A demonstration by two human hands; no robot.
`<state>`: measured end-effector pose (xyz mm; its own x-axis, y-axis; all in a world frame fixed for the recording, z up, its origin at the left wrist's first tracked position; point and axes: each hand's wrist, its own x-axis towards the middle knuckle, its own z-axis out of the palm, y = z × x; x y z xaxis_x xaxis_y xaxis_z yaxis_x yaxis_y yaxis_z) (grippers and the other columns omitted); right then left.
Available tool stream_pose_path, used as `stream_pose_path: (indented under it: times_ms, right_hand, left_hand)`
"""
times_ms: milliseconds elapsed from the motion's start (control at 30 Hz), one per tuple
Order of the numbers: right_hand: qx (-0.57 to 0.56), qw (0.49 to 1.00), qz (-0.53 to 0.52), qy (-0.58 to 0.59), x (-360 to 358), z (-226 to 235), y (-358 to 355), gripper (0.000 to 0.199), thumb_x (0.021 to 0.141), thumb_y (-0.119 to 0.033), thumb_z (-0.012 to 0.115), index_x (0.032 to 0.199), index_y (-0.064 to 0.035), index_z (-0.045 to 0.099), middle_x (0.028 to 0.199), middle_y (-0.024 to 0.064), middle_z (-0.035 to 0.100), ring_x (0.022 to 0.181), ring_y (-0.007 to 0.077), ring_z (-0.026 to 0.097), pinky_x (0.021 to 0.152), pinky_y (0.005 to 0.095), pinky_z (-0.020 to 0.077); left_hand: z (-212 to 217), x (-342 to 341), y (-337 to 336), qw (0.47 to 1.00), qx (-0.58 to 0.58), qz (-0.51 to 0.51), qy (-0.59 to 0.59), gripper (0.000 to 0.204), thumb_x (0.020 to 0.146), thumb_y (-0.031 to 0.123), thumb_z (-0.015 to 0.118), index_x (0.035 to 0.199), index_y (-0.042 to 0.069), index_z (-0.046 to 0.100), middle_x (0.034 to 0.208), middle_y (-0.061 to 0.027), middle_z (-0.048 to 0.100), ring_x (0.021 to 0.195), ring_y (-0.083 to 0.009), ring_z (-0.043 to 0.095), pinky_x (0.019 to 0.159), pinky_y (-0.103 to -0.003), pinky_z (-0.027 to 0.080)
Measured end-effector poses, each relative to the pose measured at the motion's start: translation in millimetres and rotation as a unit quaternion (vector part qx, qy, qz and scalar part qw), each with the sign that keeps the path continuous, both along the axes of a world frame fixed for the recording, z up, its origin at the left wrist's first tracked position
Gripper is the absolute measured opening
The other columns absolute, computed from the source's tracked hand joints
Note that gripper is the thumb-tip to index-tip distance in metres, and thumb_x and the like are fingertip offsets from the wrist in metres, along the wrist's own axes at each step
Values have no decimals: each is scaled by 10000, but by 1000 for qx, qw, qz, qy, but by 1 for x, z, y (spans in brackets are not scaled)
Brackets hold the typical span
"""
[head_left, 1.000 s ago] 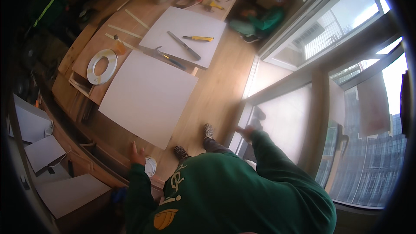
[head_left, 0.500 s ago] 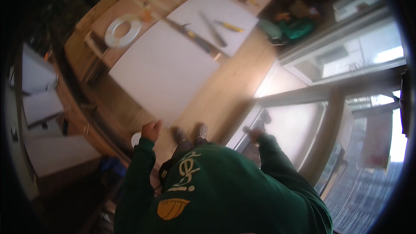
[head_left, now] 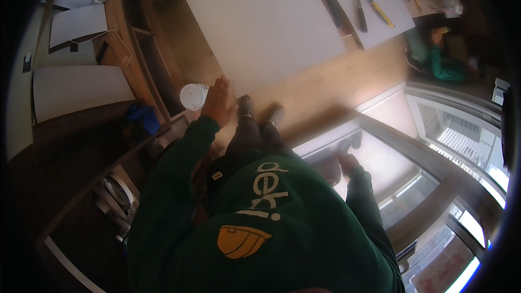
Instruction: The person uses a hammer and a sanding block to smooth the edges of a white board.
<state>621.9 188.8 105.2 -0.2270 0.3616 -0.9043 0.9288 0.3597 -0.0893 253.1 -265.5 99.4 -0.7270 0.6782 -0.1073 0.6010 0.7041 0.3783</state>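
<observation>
- Pale wood floor (head_left: 320, 82) runs past the person's shoes (head_left: 247, 106), with framed glazing (head_left: 399, 157) on the right and a brown wooden frame (head_left: 144, 49) on the left.
- Ahead lies a large white panel (head_left: 266, 27), one corner reaching toward the shoes.
- The left hand (head_left: 218, 103) is spread flat, fingers straight and nearly together, thumb apart; nothing shows in its grasp.
- Its fingertips come up beside the panel's near corner; whether they touch it, I cannot tell.
- A round white tub (head_left: 192, 96) appears just left of those fingers.
- The right hand (head_left: 348, 161) is raised near the glazing, well apart from the panel; its fingers are too small and blurred to tell how far they open or whether they hold anything.
- Beyond the panel lies a hammer (head_left: 331, 8), then a second white panel (head_left: 374, 24) bearing a long-bladed tool (head_left: 358, 2) and a yellow cutter (head_left: 380, 10).
- Another person (head_left: 446, 68) is low at far right.
</observation>
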Motion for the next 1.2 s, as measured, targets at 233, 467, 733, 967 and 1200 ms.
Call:
stream_pose_path:
  times_ms: [233, 467, 733, 967, 1200]
  right_hand:
    - [20, 989, -143, 43, -57, 57, -6, 823, 847, -618, 691, 1299, 61, 588, 1267, 244, 657, 1199, 359, 615, 1036, 430, 459]
    - [6, 974, 118, 195, -42, 21, -13, 632, 880, -499, 724, 1242, 4, 599, 1143, 225, 677, 1065, 325, 638, 945, 416, 502]
    - [-160, 817, -409, 374, -70, -64, -51, 592, 923, -483, 703, 1312, -65, 545, 1063, 87, 631, 933, 196, 622, 778, 335, 515]
    - [-345, 524, -660, 413, -183, -7, -107, 614, 966, -537, 605, 1310, -30, 572, 1154, 144, 669, 1029, 266, 668, 897, 413, 550]
    - [-296, 460, -665, 508, -232, 39, -146, 588, 988, -490, 582, 1301, 7, 577, 1165, 204, 686, 1003, 319, 707, 890, 458, 591]
  left_hand:
    - [-34, 8, 53, 986, -54, -157, 8, 855, 912, 386, 627, 1588, 24, 248, 1676, -167, 185, 1547, -348, 180, 1252, -521, 160]
    - [-24, 3, 147, 955, -78, -287, 5, 832, 886, 365, 651, 1583, 72, 303, 1674, -144, 210, 1555, -324, 163, 1255, -528, 149]
    - [-3, -28, 201, 956, -19, -290, -47, 687, 871, 178, 602, 1530, 112, 420, 1646, -174, 279, 1519, -361, 258, 1230, -555, 201]
    - [-31, -157, 170, 963, -4, -270, 29, 693, 897, 201, 607, 1548, 104, 390, 1638, -171, 300, 1497, -385, 293, 1216, -560, 222]
    - [-52, -231, 187, 960, 83, -264, 49, 717, 886, 282, 657, 1528, 86, 405, 1635, -157, 318, 1507, -368, 275, 1218, -597, 174]
